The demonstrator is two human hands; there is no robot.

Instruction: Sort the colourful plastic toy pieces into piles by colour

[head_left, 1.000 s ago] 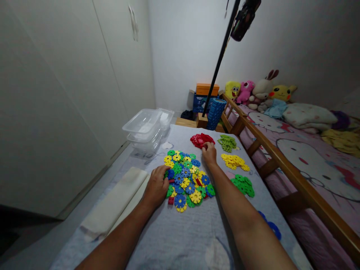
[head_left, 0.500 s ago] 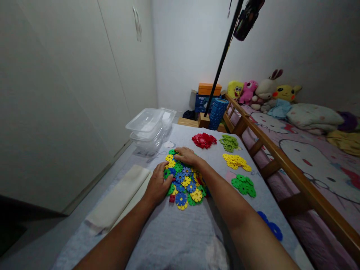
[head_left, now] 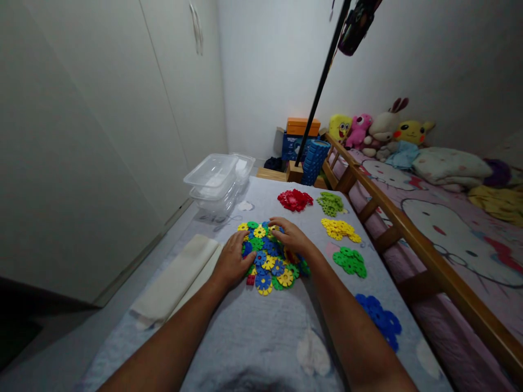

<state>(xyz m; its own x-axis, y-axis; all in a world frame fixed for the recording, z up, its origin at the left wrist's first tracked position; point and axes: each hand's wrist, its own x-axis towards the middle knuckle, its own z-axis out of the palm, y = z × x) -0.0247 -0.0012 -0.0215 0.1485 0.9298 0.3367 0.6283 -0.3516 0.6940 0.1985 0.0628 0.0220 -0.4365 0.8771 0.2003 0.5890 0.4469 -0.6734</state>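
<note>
A mixed heap of flower-shaped plastic discs [head_left: 268, 262] in yellow, blue and green lies mid-table, with a few red pieces showing. Against its left side rests my left hand [head_left: 233, 258], fingers stretched forward and thumb apart. My right hand [head_left: 291, 236] lies over the upper right of the heap, its fingers spread and slightly curved. Neither hand shows a disc gripped in it. Sorted piles sit to the right: red discs [head_left: 295, 200], light green discs [head_left: 330, 203], yellow discs [head_left: 340, 230], green discs [head_left: 350, 262] and blue discs [head_left: 379, 318], the last partly behind my right forearm.
Stacked clear plastic boxes [head_left: 213, 179] stand at the table's far left. A folded cream cloth [head_left: 180, 277] lies along the left side. A bed with a wooden rail [head_left: 392, 239] borders the right. A black pole [head_left: 322, 87] rises behind the table.
My right hand has moved right and slightly back from the heap's top edge, uncovering discs there. My left hand has shifted slightly along the left side. More of the blue pile shows.
</note>
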